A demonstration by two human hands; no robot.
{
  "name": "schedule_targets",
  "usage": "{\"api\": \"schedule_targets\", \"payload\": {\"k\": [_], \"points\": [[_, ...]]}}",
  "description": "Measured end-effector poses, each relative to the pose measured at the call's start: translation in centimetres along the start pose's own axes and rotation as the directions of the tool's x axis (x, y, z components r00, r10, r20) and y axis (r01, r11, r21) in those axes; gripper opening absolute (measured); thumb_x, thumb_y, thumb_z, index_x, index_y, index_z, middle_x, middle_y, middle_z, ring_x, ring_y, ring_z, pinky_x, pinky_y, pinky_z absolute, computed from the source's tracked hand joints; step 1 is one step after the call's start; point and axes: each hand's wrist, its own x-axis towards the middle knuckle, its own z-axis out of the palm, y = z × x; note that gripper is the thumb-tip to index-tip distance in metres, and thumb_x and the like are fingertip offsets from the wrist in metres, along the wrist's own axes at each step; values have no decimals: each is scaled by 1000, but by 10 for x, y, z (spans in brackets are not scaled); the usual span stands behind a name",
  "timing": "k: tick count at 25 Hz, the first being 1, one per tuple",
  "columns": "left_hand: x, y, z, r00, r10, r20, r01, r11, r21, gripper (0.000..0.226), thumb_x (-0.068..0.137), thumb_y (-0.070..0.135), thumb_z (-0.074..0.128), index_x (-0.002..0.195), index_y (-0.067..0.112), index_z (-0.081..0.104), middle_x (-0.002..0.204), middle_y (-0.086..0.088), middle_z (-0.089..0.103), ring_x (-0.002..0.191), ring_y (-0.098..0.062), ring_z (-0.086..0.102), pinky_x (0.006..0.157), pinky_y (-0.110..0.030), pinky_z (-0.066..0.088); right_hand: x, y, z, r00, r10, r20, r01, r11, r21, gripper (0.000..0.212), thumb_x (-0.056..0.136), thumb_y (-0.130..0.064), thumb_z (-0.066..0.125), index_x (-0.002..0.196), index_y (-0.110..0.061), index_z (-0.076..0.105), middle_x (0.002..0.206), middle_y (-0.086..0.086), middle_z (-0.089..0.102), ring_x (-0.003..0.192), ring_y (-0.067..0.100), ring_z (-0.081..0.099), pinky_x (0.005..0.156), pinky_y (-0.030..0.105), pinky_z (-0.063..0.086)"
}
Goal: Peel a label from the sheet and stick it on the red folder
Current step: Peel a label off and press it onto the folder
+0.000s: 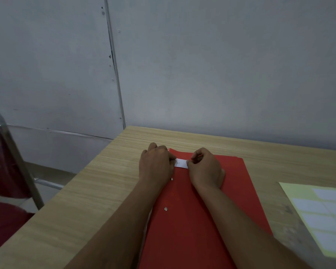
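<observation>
The red folder lies flat on the worktop, running from the near edge away toward 12 o'clock. The label sits near the folder's far end, toward its 11 o'clock corner. The left hand holds the label's left end in a curled grip, and the right hand pinches its right end between thumb and fingertips; whether the label is already stuck down or just held against the cover cannot be told.

To finish the step well, I would keep the label taut and square to the folder's far edge, set one end down first, then smooth across toward the other so no crease or bubble forms.

The label sheet rests at 3 o'clock, well apart from the folder, with several white labels left on it. The worktop's left edge drops off at 9 o'clock toward a red chair. Bare surface lies on both sides of the folder, so the hands have room to slide outward.
</observation>
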Motion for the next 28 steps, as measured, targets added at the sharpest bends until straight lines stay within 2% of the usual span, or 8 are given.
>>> {"api": "schedule_targets", "payload": {"k": [8, 15, 20, 24, 28], "points": [[0, -1, 0, 1000, -11, 14, 11, 1000, -21, 23, 88, 31, 59, 101, 30, 77, 95, 8, 69, 97, -18, 50, 73, -31, 39, 0, 0, 0, 1000, -13, 8, 13, 1000, -8, 12, 80, -24, 70, 80, -27, 59, 74, -15, 63, 83, 12, 63, 85, 36, 43], [-2, -4, 2, 995, -99, 11, 99, 995, -34, 22, 86, 39, 62, 98, 31, 77, 88, 6, 60, 95, -18, 50, 69, -32, 37, 0, 1, 2, 1000, -18, -2, 18, 1000, -21, 13, 79, -22, 70, 79, -26, 57, 73, -15, 63, 81, 12, 63, 86, 38, 44], [-3, -4, 1, 988, -144, 49, 147, 986, -74, 21, 85, 41, 63, 98, 33, 77, 88, 5, 60, 96, -20, 52, 73, -38, 47, 0, 2, 2, 1000, -14, -7, 14, 1000, -26, 13, 78, -22, 69, 80, -27, 57, 74, -14, 63, 81, 12, 61, 80, 34, 38], [-6, -3, -1, 987, -141, 73, 145, 988, -56, 23, 86, 43, 60, 101, 35, 76, 91, 3, 59, 96, -21, 55, 74, -39, 48, 2, 4, 1, 1000, -1, -4, 1, 1000, -30, 18, 77, -25, 74, 80, -28, 57, 82, -12, 62, 84, 13, 60, 80, 33, 36], [-6, -4, -2, 988, -125, 88, 131, 989, -67, 25, 88, 43, 59, 107, 36, 74, 93, 3, 58, 98, -21, 53, 76, -40, 48, 2, 3, 3, 1000, 2, 14, -1, 998, -70, 8, 81, -23, 67, 83, -30, 66, 81, -13, 69, 91, 15, 64, 82, 33, 36]]}}
